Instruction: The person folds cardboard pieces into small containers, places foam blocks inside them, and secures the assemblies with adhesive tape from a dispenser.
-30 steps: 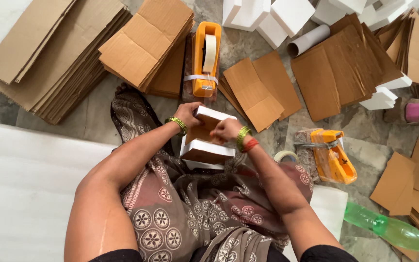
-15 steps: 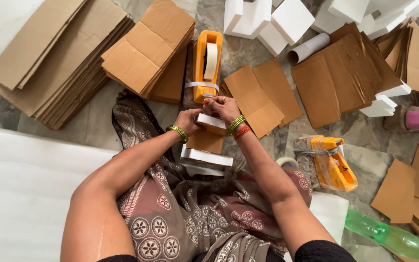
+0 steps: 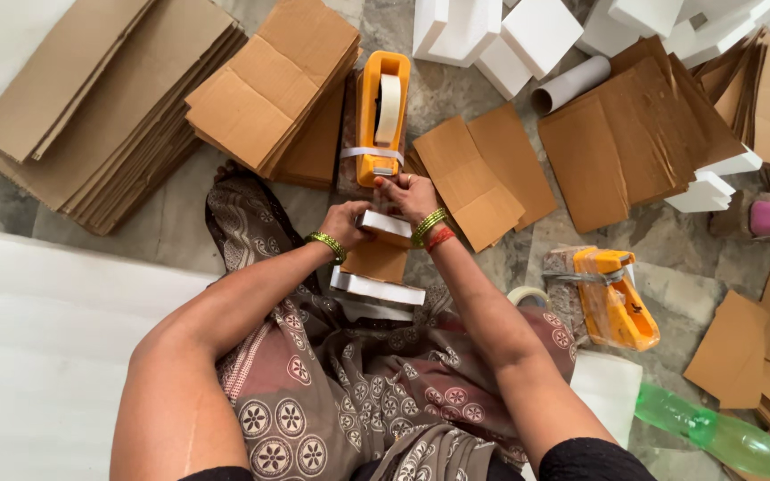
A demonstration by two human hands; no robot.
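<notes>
So from the head camera, the person is sitting on the floor with a patterned brown garment across their lap, and both arms stretched out forward. The left hand (image 3: pixel 342 221) is wrapped around the near end of a small cardboard box with white foam pieces (image 3: pixel 376 258) on its ends; the fingers are curled onto the upper foam edge, so it's gripping that. The box is propped against the knees, tilted up and away, right in the middle of the view. The right hand (image 3: pixel 405 192) is just past the top of the box, fingers pinched at the mouth of the orange tape dispenser (image 3: pixel 380 116) that stands on the floor directly ahead. It looks like the fingertips are closed on the tape end, but it's too small to tell for sure.

Around all that: a big stack of flat cardboard sheets (image 3: pixel 104 102) to the far left, a smaller pile of folded cardboard (image 3: pixel 274 85) next to the dispenser, and white foam blocks (image 3: pixel 510 36) at the top. On the right side there's a second orange tape dispenser (image 3: pixel 615 298) wrapped in plastic, a green plastic bottle (image 3: pixel 715 435) near the bottom corner, and a cardboard tube (image 3: pixel 572 85) lying by more brown sheets.
</notes>
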